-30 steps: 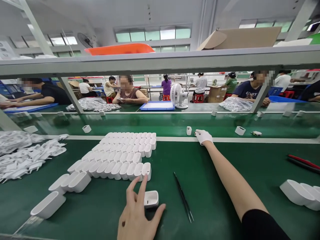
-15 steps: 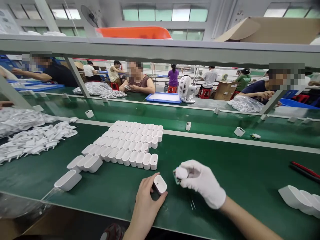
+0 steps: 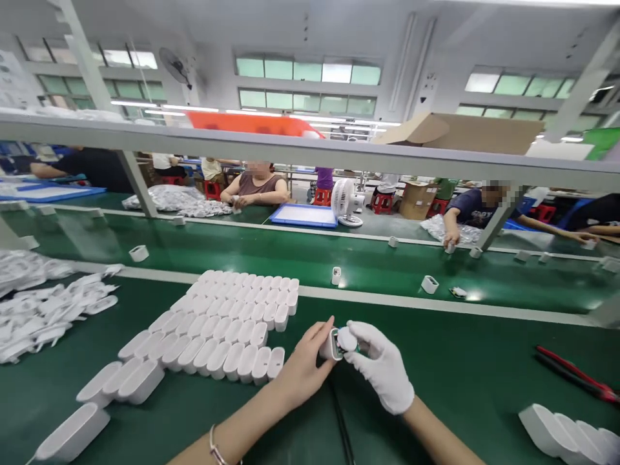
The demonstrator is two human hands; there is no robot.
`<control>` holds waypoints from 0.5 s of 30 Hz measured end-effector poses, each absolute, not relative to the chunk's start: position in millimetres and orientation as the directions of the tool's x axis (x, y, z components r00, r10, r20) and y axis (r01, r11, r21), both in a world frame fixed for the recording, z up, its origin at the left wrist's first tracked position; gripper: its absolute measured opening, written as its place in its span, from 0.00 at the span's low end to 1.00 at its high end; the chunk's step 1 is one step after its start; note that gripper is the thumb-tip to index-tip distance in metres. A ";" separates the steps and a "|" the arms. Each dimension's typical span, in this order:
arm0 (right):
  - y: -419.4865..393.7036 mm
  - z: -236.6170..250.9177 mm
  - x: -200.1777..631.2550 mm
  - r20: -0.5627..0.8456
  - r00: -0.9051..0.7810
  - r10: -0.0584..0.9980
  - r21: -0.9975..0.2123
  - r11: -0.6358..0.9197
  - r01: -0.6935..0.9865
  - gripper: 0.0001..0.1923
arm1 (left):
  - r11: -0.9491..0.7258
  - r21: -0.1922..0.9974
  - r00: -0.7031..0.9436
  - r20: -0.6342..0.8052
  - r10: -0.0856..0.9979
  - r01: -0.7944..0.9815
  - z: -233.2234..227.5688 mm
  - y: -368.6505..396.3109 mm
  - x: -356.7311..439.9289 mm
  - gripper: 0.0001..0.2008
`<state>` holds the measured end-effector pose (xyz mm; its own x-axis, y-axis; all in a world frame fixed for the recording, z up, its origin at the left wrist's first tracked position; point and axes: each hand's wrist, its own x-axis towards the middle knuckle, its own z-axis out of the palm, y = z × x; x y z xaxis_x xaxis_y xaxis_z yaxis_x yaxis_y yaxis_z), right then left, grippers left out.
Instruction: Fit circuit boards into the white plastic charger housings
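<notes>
My bare left hand (image 3: 305, 368) is closed around a white plastic housing (image 3: 328, 349), tilted with its open end toward the right. In my right hand (image 3: 385, 371), which wears a white glove, fingers pinch a small circuit board with a round white part (image 3: 347, 339). The board sits right at the mouth of the housing; how far it is inside I cannot tell. Left of my hands stand several rows of white housings (image 3: 232, 326), open ends up.
White plastic parts (image 3: 43, 313) lie heaped at far left. Red-handled pliers (image 3: 576, 374) and more housings (image 3: 557, 429) are at right. Beyond the white strip, a green belt (image 3: 271, 258) carries scattered housings and a circuit board (image 3: 458, 292). A shelf beam (image 3: 300, 145) crosses above; co-workers sit opposite.
My hands have come together, bringing the circuit board to the housing. The housing has turned from facing up to facing right. My view has tilted up and shifted.
</notes>
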<state>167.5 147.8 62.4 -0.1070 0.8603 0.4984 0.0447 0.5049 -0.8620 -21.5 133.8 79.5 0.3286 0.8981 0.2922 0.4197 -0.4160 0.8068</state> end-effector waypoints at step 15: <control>143.0 44.3 181.3 0.603 -0.358 0.713 -0.544 0.695 0.470 0.16 | -0.305 0.865 0.315 0.184 0.931 0.399 31.5 139.8 -24.7 0.30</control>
